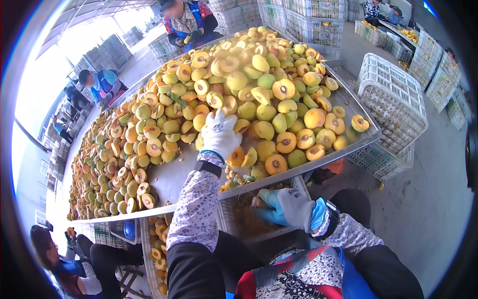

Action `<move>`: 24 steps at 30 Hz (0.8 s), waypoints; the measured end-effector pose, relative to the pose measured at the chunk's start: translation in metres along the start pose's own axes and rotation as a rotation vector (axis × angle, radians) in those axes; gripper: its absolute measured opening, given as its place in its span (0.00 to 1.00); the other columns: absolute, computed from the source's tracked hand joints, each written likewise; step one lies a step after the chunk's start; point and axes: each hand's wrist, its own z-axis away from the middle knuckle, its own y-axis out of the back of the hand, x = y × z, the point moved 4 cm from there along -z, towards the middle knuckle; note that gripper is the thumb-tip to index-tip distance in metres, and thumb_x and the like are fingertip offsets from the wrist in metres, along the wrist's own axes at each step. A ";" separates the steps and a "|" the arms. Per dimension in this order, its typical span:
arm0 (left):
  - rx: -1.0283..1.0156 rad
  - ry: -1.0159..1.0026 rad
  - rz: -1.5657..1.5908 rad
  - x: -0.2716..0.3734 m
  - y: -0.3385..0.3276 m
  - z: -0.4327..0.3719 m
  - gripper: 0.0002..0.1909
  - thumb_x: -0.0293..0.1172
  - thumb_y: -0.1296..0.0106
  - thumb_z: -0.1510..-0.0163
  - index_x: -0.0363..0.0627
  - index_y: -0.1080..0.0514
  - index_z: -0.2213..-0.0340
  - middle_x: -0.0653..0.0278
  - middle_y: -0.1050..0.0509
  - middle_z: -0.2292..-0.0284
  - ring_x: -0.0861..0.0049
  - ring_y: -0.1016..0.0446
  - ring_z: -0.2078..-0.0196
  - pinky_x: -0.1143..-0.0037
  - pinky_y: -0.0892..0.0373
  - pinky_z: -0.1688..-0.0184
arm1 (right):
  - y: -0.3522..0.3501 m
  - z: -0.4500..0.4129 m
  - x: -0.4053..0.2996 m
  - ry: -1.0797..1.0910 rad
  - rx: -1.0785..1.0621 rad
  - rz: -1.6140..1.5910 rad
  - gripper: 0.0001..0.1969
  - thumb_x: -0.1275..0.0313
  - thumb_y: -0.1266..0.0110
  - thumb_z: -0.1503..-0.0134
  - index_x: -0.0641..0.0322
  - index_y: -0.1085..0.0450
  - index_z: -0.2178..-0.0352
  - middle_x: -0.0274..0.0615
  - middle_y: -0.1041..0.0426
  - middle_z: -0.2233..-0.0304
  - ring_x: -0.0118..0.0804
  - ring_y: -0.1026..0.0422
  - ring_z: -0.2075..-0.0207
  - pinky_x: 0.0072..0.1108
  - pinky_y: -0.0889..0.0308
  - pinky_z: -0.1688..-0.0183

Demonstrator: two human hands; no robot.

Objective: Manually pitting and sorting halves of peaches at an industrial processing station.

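My left hand [221,135], in a white glove, reaches into a heap of halved yellow peaches [265,112] on a metal-topped table [175,175]. Its fingertips touch the fruit, but whether they hold a piece is hidden. Many halves lie cut side up, with brown stones or hollows showing. Below the table's near edge, my right hand [289,207] wears a grey and blue glove. Its fingers are closed around what looks like a small brown-handled tool [257,203], blurred and mostly covered. Beneath that hand is a plastic crate [222,216], its contents blurred.
White plastic crates [392,97] stand right of the table; stacked crates [313,22] rise behind it. A crate of peach halves [158,258] sits at lower left, near a seated person [71,269]. Other people [190,22] work across the table and farther off. The raised metal rim [298,170] borders the heap.
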 end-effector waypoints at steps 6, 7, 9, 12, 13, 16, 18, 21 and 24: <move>-0.110 0.069 0.288 -0.080 0.011 0.065 0.36 0.37 0.42 0.53 0.57 0.39 0.42 0.55 0.41 0.40 0.58 0.41 0.38 0.67 0.39 0.40 | -0.006 0.002 -0.005 0.039 0.062 0.095 0.18 0.56 0.46 0.44 0.60 0.29 0.63 0.56 0.25 0.73 0.58 0.25 0.69 0.42 0.30 0.67; -0.020 0.116 0.526 -0.076 0.024 0.070 0.33 0.38 0.44 0.50 0.54 0.38 0.42 0.53 0.40 0.40 0.59 0.38 0.40 0.68 0.38 0.41 | -0.005 0.002 -0.002 0.026 0.068 0.123 0.18 0.56 0.46 0.44 0.60 0.29 0.63 0.56 0.25 0.73 0.58 0.25 0.69 0.42 0.29 0.67; 0.154 0.212 0.456 -0.067 0.042 0.093 0.30 0.47 0.49 0.45 0.46 0.36 0.45 0.51 0.31 0.48 0.59 0.31 0.46 0.68 0.35 0.45 | -0.002 0.001 0.002 0.066 0.154 0.086 0.17 0.57 0.47 0.43 0.61 0.28 0.64 0.56 0.24 0.73 0.57 0.24 0.69 0.42 0.29 0.66; 0.011 0.237 0.172 -0.030 0.040 0.118 0.29 0.51 0.48 0.48 0.45 0.32 0.50 0.51 0.23 0.59 0.58 0.25 0.56 0.66 0.32 0.50 | 0.003 0.000 0.004 0.038 0.227 -0.011 0.18 0.56 0.46 0.43 0.62 0.28 0.63 0.57 0.25 0.73 0.58 0.24 0.68 0.41 0.30 0.65; -0.117 0.327 0.200 -0.025 0.028 0.122 0.28 0.51 0.51 0.46 0.43 0.32 0.51 0.50 0.24 0.58 0.58 0.25 0.55 0.66 0.32 0.50 | 0.000 -0.003 0.005 0.008 0.237 0.023 0.18 0.56 0.46 0.43 0.62 0.29 0.63 0.57 0.25 0.73 0.58 0.25 0.68 0.41 0.30 0.66; -0.078 0.211 0.138 -0.032 -0.006 0.142 0.29 0.50 0.51 0.45 0.44 0.34 0.48 0.47 0.25 0.57 0.56 0.26 0.52 0.65 0.32 0.49 | -0.009 -0.011 -0.006 -0.059 0.263 0.067 0.19 0.56 0.44 0.44 0.63 0.29 0.64 0.60 0.25 0.74 0.61 0.25 0.68 0.41 0.29 0.66; -0.060 0.209 0.251 -0.032 0.001 0.136 0.30 0.50 0.50 0.47 0.45 0.34 0.47 0.48 0.26 0.55 0.57 0.26 0.52 0.67 0.32 0.48 | -0.016 -0.019 0.006 -0.056 0.316 -0.052 0.19 0.55 0.45 0.44 0.64 0.28 0.65 0.60 0.25 0.73 0.62 0.25 0.68 0.41 0.29 0.66; 0.092 0.232 0.329 -0.011 0.033 0.137 0.33 0.40 0.43 0.52 0.40 0.37 0.46 0.46 0.29 0.51 0.55 0.29 0.49 0.66 0.33 0.47 | -0.023 -0.030 0.026 -0.064 0.383 -0.277 0.20 0.55 0.44 0.44 0.66 0.27 0.65 0.58 0.24 0.73 0.55 0.23 0.66 0.35 0.29 0.66; 0.259 0.047 0.430 0.019 0.061 0.147 0.39 0.32 0.37 0.58 0.37 0.39 0.44 0.44 0.34 0.47 0.53 0.33 0.45 0.65 0.34 0.44 | -0.006 -0.027 -0.003 -0.175 0.345 -0.556 0.23 0.56 0.43 0.43 0.70 0.28 0.60 0.48 0.22 0.73 0.39 0.22 0.69 0.28 0.30 0.66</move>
